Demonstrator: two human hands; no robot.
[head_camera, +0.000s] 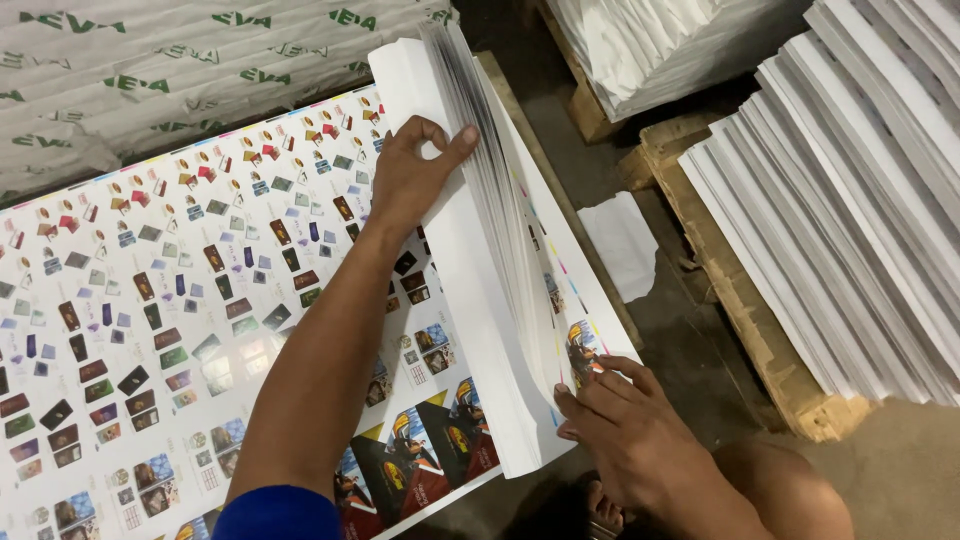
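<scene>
A large stack of printed sheets (150, 300) covered in small colourful card designs lies flat in front of me. Its right-hand edge is curled up into a thick white bundle (470, 300) whose sheet edges fan out. My left hand (415, 175) reaches across from the lower left and grips the top of this lifted bundle, thumb pressed on the fanned edges. My right hand (625, 430) is at the lower right, its fingers pinching the near corner of the fanned sheets over a printed orange and black picture.
Wrapped white bales (150, 70) lie behind the sheets. To the right, tall piles of white paper (850, 200) rest on a wooden pallet (740, 300). Another paper pile (650, 50) sits at the top. A torn white scrap (625, 245) lies on the dark floor. My knee (790, 490) shows at the bottom.
</scene>
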